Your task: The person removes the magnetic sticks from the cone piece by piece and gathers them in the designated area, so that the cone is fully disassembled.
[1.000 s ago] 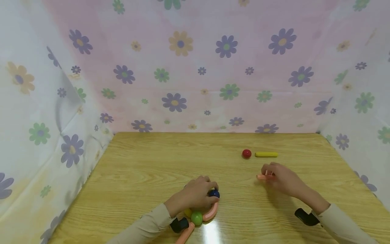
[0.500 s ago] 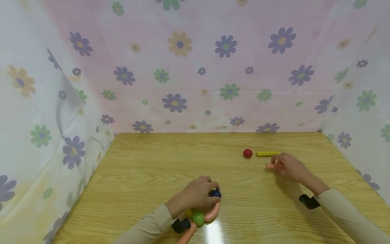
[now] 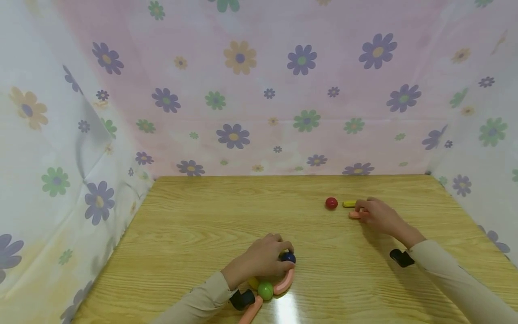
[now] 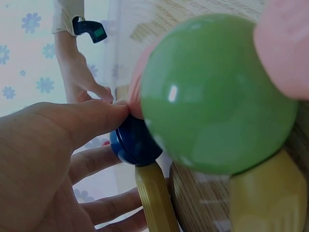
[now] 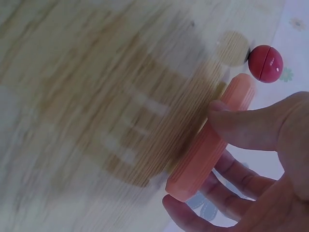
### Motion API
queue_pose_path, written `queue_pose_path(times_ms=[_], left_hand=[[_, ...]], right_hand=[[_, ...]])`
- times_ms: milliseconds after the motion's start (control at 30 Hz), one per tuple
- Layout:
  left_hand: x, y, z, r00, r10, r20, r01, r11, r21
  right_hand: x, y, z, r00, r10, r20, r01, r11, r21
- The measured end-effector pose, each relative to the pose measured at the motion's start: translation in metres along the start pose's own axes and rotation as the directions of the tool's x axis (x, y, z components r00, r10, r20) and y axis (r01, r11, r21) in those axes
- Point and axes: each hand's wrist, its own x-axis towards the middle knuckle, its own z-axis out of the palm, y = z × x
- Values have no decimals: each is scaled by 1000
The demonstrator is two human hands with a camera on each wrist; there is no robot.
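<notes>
My left hand (image 3: 265,256) holds a blue ball (image 3: 289,257) between thumb and fingers. That ball belongs to a joined toy piece: a curved pink stick (image 3: 285,283) runs from it to a green ball (image 3: 265,291). A straight pink stick (image 3: 251,310) also meets the green ball. In the left wrist view, one yellow stick (image 4: 157,195) meets the blue ball and another yellow stick (image 4: 268,193) meets the green one. My right hand (image 3: 382,217) pinches a loose straight pink stick (image 5: 210,142) between thumb and fingers, just in front of a yellow stick (image 3: 349,204) that it partly covers.
A red ball (image 3: 331,203) lies left of the loose yellow stick, near the back of the wooden table (image 3: 226,202). Flower-printed cloth (image 3: 259,108) stands behind the table and along both sides. Each wrist bears a black camera (image 3: 401,258).
My right hand has carried the pink stick toward the back of the table, first rightward, then slightly left, and now overlaps the yellow stick. My left hand keeps its hold on the blue ball.
</notes>
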Motion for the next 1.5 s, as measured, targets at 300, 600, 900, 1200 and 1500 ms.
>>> queue_pose_path(times_ms=[300,600,900,1200,1500], left_hand=[[1,2,0,1000,5,5,-5,1000,0],[-2,3,-3,1000,12,21,-12,1000,6],[-3,5,-7,1000,13,26,-14,1000,15],[-1,4,-6,1000,-1,22,0,1000,27],[-2,3,-4,999,-38,9,38,999,8]], right_hand=[[4,1,0,1000,11,20,-11,1000,25],[2,6,5,1000,14,-12,-14,1000,8],[2,6,6,999,-3,-44,3,1000,10],[2,7,6,998,-10,-57,10,1000,-2],[2,3,1,998,23,-65,-21,999,30]])
